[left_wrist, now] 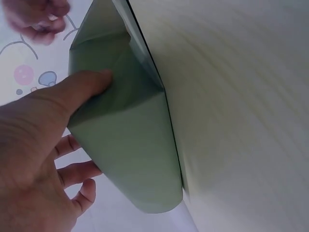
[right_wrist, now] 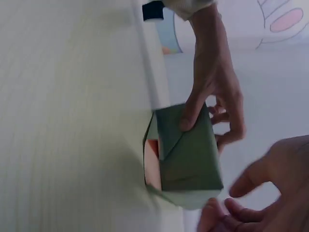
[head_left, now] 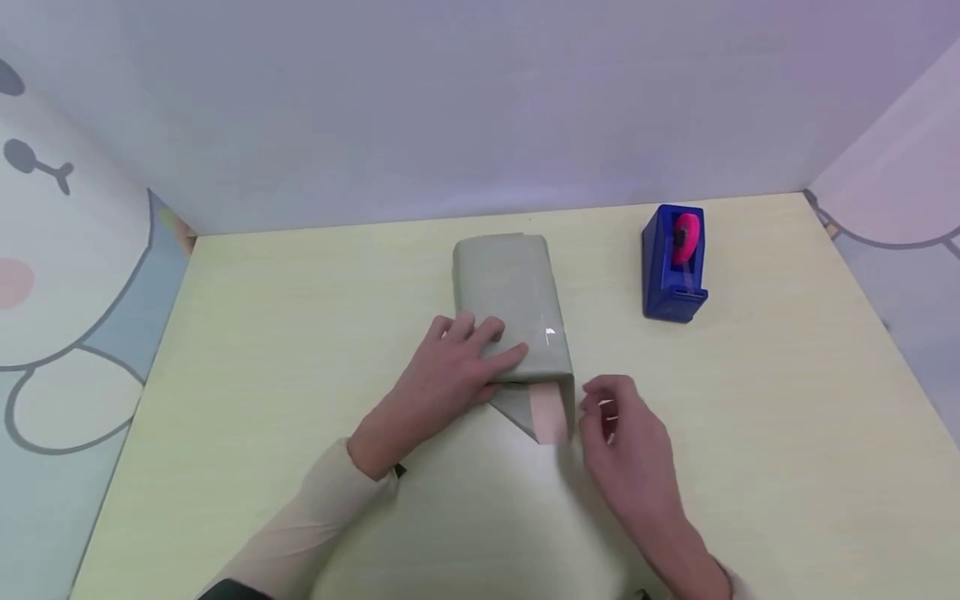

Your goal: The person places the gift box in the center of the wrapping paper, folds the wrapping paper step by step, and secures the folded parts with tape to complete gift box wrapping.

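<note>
A box wrapped in grey-green paper (head_left: 510, 283) lies on the table, its near end partly folded. At that end a pale pink patch (head_left: 548, 412) of the box shows between the paper flaps. My left hand (head_left: 442, 375) holds the near left part of the box. Its thumb (left_wrist: 91, 84) presses the folded end flap, while its fingers lie over the top. My right hand (head_left: 630, 450) hovers just off the near right corner, its fingers loosely bent with nothing between them. In the right wrist view it is partly cut off by the frame edge.
A blue tape dispenser (head_left: 675, 267) with a pink roll (head_left: 686, 237) stands at the back right of the pale wooden table (head_left: 285, 317). A plain wall (head_left: 480, 108) rises behind the table. Panels with cartoon drawings (head_left: 60, 250) flank both sides.
</note>
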The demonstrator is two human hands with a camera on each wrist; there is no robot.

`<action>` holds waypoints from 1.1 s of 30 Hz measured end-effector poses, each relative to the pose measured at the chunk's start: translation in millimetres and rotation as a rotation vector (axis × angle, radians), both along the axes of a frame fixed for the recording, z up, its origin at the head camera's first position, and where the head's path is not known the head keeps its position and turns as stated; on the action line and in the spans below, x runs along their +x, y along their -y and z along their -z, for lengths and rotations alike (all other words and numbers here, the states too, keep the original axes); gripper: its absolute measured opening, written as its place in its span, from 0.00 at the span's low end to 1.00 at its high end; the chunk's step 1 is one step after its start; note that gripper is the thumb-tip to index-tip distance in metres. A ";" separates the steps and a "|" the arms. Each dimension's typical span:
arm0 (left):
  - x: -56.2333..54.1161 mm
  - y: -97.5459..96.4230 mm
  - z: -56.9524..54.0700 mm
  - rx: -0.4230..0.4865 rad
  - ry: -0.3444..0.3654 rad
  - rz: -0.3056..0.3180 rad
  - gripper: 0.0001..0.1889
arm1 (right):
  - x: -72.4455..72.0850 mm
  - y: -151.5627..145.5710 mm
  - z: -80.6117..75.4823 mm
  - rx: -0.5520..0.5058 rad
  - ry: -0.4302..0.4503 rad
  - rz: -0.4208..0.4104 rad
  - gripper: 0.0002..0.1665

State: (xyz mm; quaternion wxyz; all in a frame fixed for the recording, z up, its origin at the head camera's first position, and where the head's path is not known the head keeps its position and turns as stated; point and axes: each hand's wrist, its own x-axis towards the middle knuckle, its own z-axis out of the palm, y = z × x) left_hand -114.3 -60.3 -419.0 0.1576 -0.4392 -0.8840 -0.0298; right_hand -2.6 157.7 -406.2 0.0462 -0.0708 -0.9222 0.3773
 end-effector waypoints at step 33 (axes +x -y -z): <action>10.4 -35.7 6.9 -0.131 -0.141 -0.149 0.13 | -11.1 5.2 15.2 0.249 0.211 -0.120 0.08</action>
